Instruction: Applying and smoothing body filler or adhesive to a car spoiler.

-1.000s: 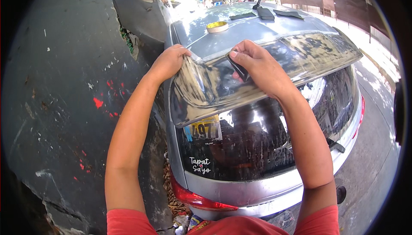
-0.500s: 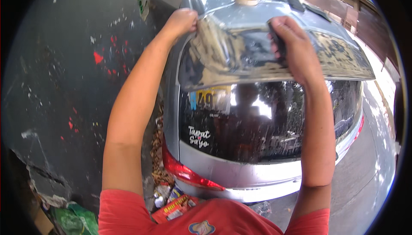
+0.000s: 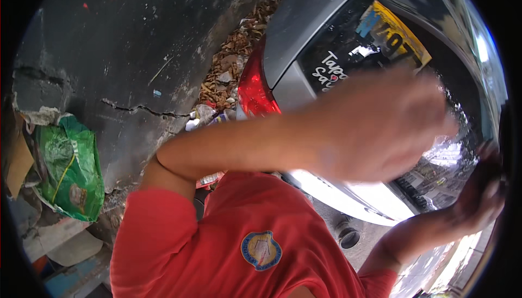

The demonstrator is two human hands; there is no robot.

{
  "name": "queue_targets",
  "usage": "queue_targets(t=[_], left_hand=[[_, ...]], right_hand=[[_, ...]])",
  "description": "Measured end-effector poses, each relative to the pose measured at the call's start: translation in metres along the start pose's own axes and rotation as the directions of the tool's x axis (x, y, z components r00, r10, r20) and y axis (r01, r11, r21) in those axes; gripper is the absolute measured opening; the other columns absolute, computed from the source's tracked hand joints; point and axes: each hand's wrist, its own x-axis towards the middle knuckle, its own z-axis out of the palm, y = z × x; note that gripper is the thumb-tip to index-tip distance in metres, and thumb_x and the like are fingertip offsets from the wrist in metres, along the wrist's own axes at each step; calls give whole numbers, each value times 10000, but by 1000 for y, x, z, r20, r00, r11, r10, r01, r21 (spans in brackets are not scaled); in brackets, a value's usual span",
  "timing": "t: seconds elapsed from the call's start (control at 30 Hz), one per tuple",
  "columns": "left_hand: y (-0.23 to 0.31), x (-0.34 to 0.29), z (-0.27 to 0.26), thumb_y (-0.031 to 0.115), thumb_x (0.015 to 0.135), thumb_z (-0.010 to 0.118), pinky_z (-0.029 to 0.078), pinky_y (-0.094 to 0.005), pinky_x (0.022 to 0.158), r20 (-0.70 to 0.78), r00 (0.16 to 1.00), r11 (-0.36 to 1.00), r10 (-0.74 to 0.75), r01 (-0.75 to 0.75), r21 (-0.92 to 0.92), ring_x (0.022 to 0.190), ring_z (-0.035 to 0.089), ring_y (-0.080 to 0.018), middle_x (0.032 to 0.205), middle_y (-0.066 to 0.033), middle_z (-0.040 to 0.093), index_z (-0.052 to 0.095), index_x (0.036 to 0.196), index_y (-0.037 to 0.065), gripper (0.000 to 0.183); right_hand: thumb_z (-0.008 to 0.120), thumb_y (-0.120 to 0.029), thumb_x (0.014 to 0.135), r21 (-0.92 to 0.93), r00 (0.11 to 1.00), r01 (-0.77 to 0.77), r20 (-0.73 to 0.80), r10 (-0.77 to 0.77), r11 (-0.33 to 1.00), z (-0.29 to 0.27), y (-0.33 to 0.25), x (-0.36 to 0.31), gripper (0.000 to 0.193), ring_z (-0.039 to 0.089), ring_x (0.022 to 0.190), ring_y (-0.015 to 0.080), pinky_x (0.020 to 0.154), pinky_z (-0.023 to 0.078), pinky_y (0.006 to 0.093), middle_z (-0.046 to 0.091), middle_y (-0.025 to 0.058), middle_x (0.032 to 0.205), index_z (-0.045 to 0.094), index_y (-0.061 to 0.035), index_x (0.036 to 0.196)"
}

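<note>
My left hand (image 3: 389,126) reaches across in front of the car's rear window (image 3: 340,31), smeared by motion. Its fingers are too blurred to show whether it holds anything. At the right rim, my right hand (image 3: 478,203) is bent upward in shadow, close to the side of the glass. A dark patch lies about its fingers, and I cannot make out whether it is a thing held or shade. The grey car (image 3: 302,39) has a rear spoiler (image 3: 462,4) above the window, partly cut off at the upper right. Its red tail light (image 3: 254,83) faces me.
A dark, cracked wall (image 3: 136,42) stands close on the left. Dry leaves (image 3: 231,59) and litter fill the gap beside the car. A green plastic sack (image 3: 70,170) lies at the wall's foot. Below the bumper a dark round pipe end (image 3: 348,236) shows.
The view has swung down and left. Both hands have dropped from the spoiler; the left has crossed to the right. The dark block earlier in my right hand no longer shows clearly.
</note>
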Motion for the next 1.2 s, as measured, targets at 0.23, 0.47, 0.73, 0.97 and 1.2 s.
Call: queue_targets(t=[0.23,0.47,0.73,0.97,1.2], left_hand=[[57,-109,64,151,873,743,530,-367,716,110,904,881,-413,427,-202,908,630,-271,1034,-107,593,598,1090,48,281],[57,-122,84,126,905,720,530,-387,752,317,760,716,-567,645,-267,914,628,-271,1010,-89,595,592,1057,55,211],[39,-75,72,94,842,733,526,-377,728,375,874,915,-308,380,-133,898,633,-245,969,-61,621,623,924,66,140],[-2,-43,34,155,800,759,528,-353,766,354,934,974,-38,114,-196,982,605,-245,1148,-52,590,668,1000,113,224],[-74,1,-34,196,779,772,483,-347,784,259,900,927,350,-291,-238,998,573,-187,1167,-8,627,688,1032,152,270]], right_hand=[[735,-36,862,253,721,-678,42,692,690,55,-27,-190,232,610,749,185,633,529,280,615,133,927,609,7,1052],[716,39,846,142,651,-757,81,755,637,31,-26,-226,202,632,825,202,749,497,305,648,126,909,611,5,1016],[748,-83,865,89,721,-686,-52,691,723,34,-34,-204,272,614,830,223,747,481,325,653,157,960,575,7,1054],[761,-77,866,241,609,-636,-427,669,733,86,-45,-168,467,603,756,142,700,502,269,656,120,950,514,1,1255],[768,-102,828,526,495,-624,-305,814,577,152,-52,-92,388,686,880,214,803,567,342,693,145,994,617,38,1157]])
